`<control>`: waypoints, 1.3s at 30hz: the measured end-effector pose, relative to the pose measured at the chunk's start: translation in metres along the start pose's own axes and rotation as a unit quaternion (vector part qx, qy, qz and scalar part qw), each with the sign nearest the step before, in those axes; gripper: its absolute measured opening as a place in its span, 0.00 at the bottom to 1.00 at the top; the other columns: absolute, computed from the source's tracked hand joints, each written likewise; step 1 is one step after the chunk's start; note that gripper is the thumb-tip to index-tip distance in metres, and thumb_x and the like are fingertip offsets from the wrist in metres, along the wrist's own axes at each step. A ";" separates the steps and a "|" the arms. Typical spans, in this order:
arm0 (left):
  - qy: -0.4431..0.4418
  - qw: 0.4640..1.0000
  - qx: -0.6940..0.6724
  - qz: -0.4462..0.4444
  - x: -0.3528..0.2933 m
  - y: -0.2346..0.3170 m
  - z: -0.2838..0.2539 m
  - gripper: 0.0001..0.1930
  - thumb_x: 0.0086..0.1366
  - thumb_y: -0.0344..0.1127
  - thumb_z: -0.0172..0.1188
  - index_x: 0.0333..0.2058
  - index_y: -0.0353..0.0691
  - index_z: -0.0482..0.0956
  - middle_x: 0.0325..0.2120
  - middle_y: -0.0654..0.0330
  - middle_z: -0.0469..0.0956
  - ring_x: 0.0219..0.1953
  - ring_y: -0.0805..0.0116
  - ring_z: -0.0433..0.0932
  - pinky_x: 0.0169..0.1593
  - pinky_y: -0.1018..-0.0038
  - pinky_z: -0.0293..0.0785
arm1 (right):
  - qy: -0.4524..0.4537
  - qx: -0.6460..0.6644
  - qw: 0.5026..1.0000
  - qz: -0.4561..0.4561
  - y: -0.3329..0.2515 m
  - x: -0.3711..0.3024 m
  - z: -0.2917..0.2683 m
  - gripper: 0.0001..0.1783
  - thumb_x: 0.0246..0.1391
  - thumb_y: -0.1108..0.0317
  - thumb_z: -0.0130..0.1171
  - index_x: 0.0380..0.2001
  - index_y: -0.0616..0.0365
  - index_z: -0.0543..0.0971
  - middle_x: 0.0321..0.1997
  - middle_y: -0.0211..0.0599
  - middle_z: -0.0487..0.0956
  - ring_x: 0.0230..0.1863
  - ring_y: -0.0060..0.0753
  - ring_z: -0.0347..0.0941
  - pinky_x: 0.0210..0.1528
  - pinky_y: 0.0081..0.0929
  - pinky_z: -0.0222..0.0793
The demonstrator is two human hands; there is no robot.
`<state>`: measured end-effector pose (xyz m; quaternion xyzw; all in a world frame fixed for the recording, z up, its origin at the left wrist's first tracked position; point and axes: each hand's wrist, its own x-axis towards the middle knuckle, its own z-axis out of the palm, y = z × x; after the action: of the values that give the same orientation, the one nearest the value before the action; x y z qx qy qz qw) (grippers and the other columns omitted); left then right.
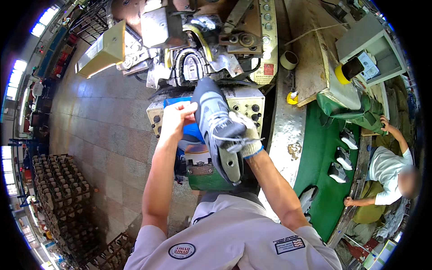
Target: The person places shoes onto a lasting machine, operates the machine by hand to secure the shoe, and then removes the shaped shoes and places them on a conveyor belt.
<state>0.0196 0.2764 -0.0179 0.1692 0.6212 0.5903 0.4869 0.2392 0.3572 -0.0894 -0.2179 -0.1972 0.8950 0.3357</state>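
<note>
A grey shoe upper, tied with laces and pulled over a shoe last, is held in front of me, its toe pointing up at the machine. In a white knitted glove with a blue cuff, my right hand grips it on the right side near the laces. My bare left hand pinches at the upper's left edge near the toe; the fingertips are partly hidden. Just beyond the toe is the metal clamp of a shoe-making machine.
The machine's control panel has black knobs. On my right, several shoes lie on a green conveyor belt, with a co-worker beyond it. A tape roll sits on a ledge. A loaded rack stands on the left.
</note>
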 end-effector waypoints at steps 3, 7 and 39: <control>0.020 0.999 0.026 0.039 0.027 0.009 -0.032 0.08 0.60 0.34 0.71 0.29 0.39 0.82 0.21 0.67 0.79 0.22 0.79 0.75 0.30 0.79 0.74 | 0.015 -0.303 0.950 -0.078 0.008 0.026 0.047 0.18 0.70 0.64 0.47 0.55 0.64 0.72 0.45 0.34 0.79 0.45 0.25 0.78 0.51 0.24 0.75; 0.071 0.987 0.087 0.114 0.054 0.035 -0.034 0.11 0.59 0.33 0.72 0.38 0.33 0.85 0.24 0.64 0.82 0.22 0.77 0.78 0.29 0.80 0.77 | 0.029 -0.205 0.972 -0.115 0.018 0.072 0.050 0.23 0.67 0.65 0.54 0.61 0.64 0.71 0.50 0.34 0.79 0.47 0.26 0.78 0.52 0.25 0.75; 0.004 0.956 -0.285 -0.065 0.033 -0.033 0.013 0.33 0.75 0.62 0.43 0.53 0.35 0.77 0.43 0.56 0.82 0.43 0.66 0.82 0.50 0.67 0.78 | 0.101 -0.079 0.989 -0.070 0.012 0.107 0.073 0.20 0.62 0.72 0.62 0.56 0.68 0.76 0.47 0.36 0.81 0.46 0.23 0.76 0.54 0.25 0.74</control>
<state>0.0264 0.3018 -0.0586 -0.0195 0.4391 0.7106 0.5495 0.1222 0.4074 -0.0628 -0.3189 -0.2471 0.8240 0.3978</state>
